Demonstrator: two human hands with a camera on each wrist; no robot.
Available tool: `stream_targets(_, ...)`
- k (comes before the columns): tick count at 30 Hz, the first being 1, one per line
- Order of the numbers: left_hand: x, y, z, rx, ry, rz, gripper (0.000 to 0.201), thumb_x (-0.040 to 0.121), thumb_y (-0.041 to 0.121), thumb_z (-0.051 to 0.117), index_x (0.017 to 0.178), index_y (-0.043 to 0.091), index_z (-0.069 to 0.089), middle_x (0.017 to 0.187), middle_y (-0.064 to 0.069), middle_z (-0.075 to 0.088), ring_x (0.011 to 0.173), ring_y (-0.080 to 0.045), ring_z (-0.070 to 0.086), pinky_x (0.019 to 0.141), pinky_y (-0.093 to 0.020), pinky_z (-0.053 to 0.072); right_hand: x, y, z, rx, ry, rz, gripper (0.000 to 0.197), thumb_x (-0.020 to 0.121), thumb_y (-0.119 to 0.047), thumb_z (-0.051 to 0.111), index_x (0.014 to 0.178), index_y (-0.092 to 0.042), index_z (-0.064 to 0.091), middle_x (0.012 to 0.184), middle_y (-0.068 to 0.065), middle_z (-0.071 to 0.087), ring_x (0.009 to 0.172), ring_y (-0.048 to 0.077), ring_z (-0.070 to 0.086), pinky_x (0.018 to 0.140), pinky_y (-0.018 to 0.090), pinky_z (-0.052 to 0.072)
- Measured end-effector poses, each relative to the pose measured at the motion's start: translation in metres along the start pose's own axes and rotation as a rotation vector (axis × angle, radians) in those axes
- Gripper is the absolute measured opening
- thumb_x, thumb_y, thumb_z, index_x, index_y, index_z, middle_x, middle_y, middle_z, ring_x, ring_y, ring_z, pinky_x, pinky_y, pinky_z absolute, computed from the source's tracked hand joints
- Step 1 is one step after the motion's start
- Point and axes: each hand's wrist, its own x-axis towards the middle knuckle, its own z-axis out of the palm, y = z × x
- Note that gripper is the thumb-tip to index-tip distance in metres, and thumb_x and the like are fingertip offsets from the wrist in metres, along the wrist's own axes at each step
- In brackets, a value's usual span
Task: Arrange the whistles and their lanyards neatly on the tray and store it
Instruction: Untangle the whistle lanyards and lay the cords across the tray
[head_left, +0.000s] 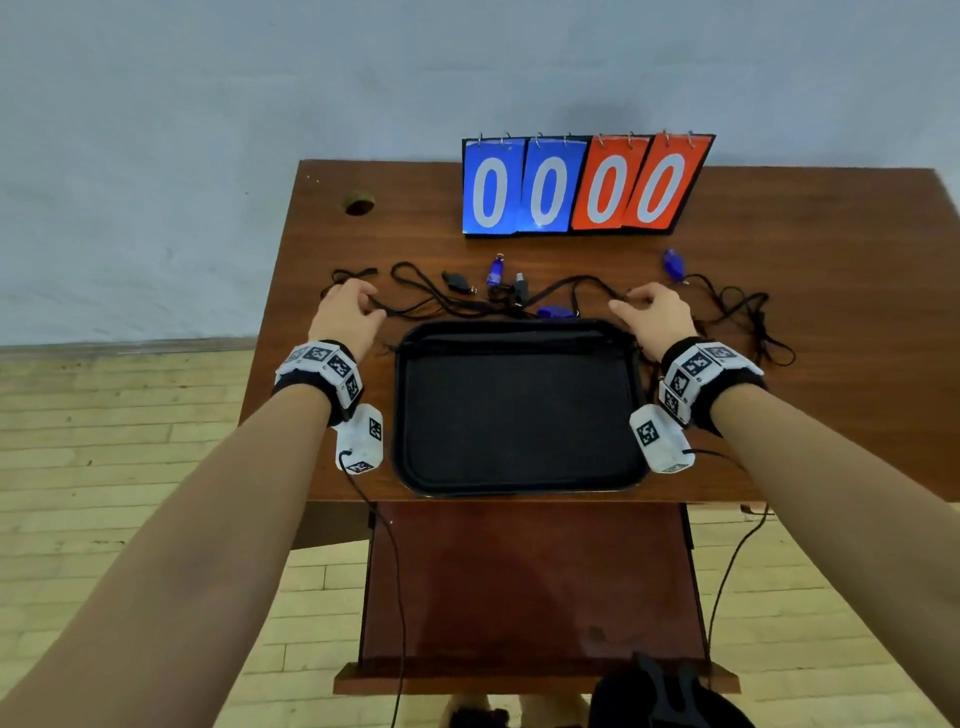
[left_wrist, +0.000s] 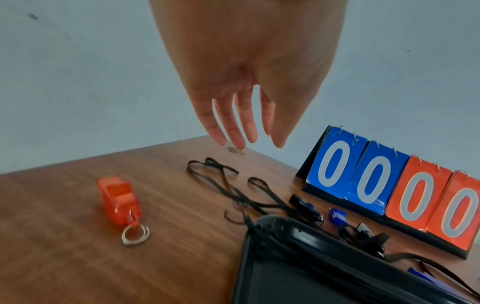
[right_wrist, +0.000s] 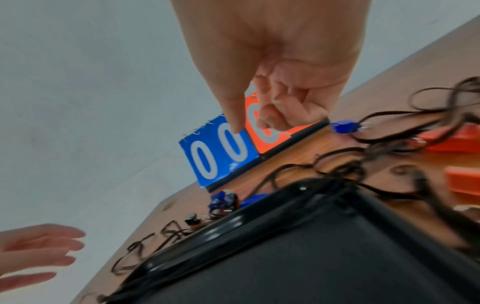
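Note:
A black tray (head_left: 410, 415) lies at the table's near edge, with nothing on its surface. Behind it black lanyards (head_left: 431, 296) lie tangled among a black whistle (head_left: 458, 281) and blue whistles (head_left: 496, 271) (head_left: 673, 264) (head_left: 556, 313). My left hand (head_left: 371, 304) hovers over the lanyard loops (left_wrist: 221, 181), fingers (left_wrist: 235, 127) straight, holding nothing. An orange whistle (left_wrist: 119, 203) with a ring lies under that wrist. My right hand (head_left: 631, 304) hangs above the tray's far right corner (right_wrist: 306, 185), fingers loosely curled, nothing between them. Blurred orange whistles (right_wrist: 454, 142) lie to its right.
A flip scoreboard (head_left: 584, 184) showing zeros stands at the back of the wooden table (head_left: 831, 312). A round hole (head_left: 359, 204) is at the far left corner. A lower shelf (head_left: 524, 582) sits under the table front. More lanyard (head_left: 748, 322) trails to the right.

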Motion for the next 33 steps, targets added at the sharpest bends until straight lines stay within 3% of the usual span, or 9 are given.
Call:
stream_targets(3, 0.000, -0.001, -0.018, 0.010, -0.015, 0.030, 0.028, 0.086, 0.018, 0.060, 0.114, 0.018, 0.057, 0.112, -0.006, 0.059, 0.109, -0.023, 0.052, 0.087, -0.031, 0.040, -0.008, -0.026, 0.015, 0.012, -0.035, -0.069, 0.040, 0.084, -0.040, 0.065, 0.116, -0.015, 0.059, 0.111, 0.010, 0.065, 0.095, 0.026, 0.063, 0.089, 0.043, 0.054)
stream_targets(7, 0.003, -0.007, -0.032, 0.013, -0.032, 0.023, 0.027, 0.086, 0.017, 0.060, 0.113, 0.020, 0.057, 0.113, -0.005, 0.059, 0.108, -0.023, 0.053, 0.090, -0.036, 0.043, -0.014, -0.060, 0.042, -0.008, -0.110, -0.151, 0.027, 0.086, -0.032, 0.065, 0.108, -0.015, 0.062, 0.106, 0.005, 0.065, 0.094, 0.024, 0.064, 0.088, 0.042, 0.054)
stream_targets(11, 0.016, -0.014, -0.039, 0.000, -0.047, -0.016, 0.026, 0.084, 0.018, 0.061, 0.110, 0.022, 0.058, 0.111, 0.000, 0.061, 0.105, -0.021, 0.055, 0.088, -0.036, 0.047, -0.006, -0.094, 0.070, -0.086, -0.223, -0.253, 0.025, 0.086, -0.027, 0.065, 0.107, -0.012, 0.067, 0.111, 0.006, 0.066, 0.100, 0.025, 0.062, 0.094, 0.039, 0.051)
stream_targets(13, 0.027, -0.016, -0.040, 0.007, -0.058, -0.031, 0.026, 0.085, 0.019, 0.061, 0.110, 0.023, 0.058, 0.109, 0.000, 0.062, 0.101, -0.021, 0.058, 0.087, -0.035, 0.048, 0.003, -0.109, 0.084, -0.149, -0.275, -0.299, 0.024, 0.087, -0.025, 0.065, 0.106, -0.012, 0.069, 0.111, 0.008, 0.067, 0.104, 0.024, 0.061, 0.094, 0.032, 0.048)
stream_targets(16, 0.041, -0.013, -0.030, 0.037, -0.147, -0.036, 0.026, 0.087, 0.019, 0.061, 0.112, 0.021, 0.058, 0.109, -0.002, 0.062, 0.101, -0.022, 0.058, 0.087, -0.034, 0.049, 0.017, -0.127, 0.104, -0.284, -0.360, -0.352, 0.024, 0.087, -0.023, 0.064, 0.108, -0.011, 0.070, 0.113, 0.008, 0.067, 0.106, 0.023, 0.061, 0.094, 0.031, 0.048)
stream_targets(22, 0.064, -0.002, 0.006, 0.061, -0.272, 0.013, 0.027, 0.088, 0.018, 0.060, 0.115, 0.016, 0.058, 0.119, -0.004, 0.061, 0.112, -0.021, 0.055, 0.093, -0.033, 0.045, 0.054, -0.121, 0.147, -0.601, -0.464, -0.304, 0.031, 0.087, -0.025, 0.064, 0.116, -0.015, 0.064, 0.120, 0.012, 0.062, 0.114, 0.032, 0.056, 0.109, 0.047, 0.035)
stream_targets(26, 0.070, 0.005, 0.025, 0.058, -0.320, 0.029, 0.027, 0.089, 0.018, 0.060, 0.116, 0.016, 0.058, 0.118, -0.005, 0.061, 0.111, -0.021, 0.055, 0.094, -0.035, 0.046, 0.070, -0.109, 0.158, -0.638, -0.453, -0.304, 0.027, 0.090, -0.020, 0.059, 0.116, -0.012, 0.062, 0.119, 0.014, 0.061, 0.116, 0.034, 0.054, 0.111, 0.044, 0.027)
stream_targets(30, 0.076, 0.012, 0.033, 0.064, -0.371, 0.031, 0.029, 0.089, 0.020, 0.060, 0.118, 0.017, 0.057, 0.118, -0.006, 0.060, 0.110, -0.022, 0.055, 0.094, -0.039, 0.047, 0.079, -0.105, 0.160, -0.601, -0.480, -0.259, 0.016, 0.090, -0.010, 0.054, 0.098, -0.009, 0.067, 0.109, 0.017, 0.065, 0.113, 0.035, 0.054, 0.116, 0.042, 0.018)
stream_targets(33, 0.077, 0.020, 0.033, 0.051, -0.358, 0.036, 0.027, 0.089, 0.018, 0.060, 0.116, 0.017, 0.058, 0.115, -0.006, 0.062, 0.107, -0.021, 0.057, 0.094, -0.038, 0.047, 0.078, -0.108, 0.158, -0.553, -0.482, -0.267, 0.019, 0.092, -0.010, 0.050, 0.102, -0.004, 0.066, 0.112, 0.017, 0.063, 0.111, 0.035, 0.055, 0.110, 0.041, 0.028)
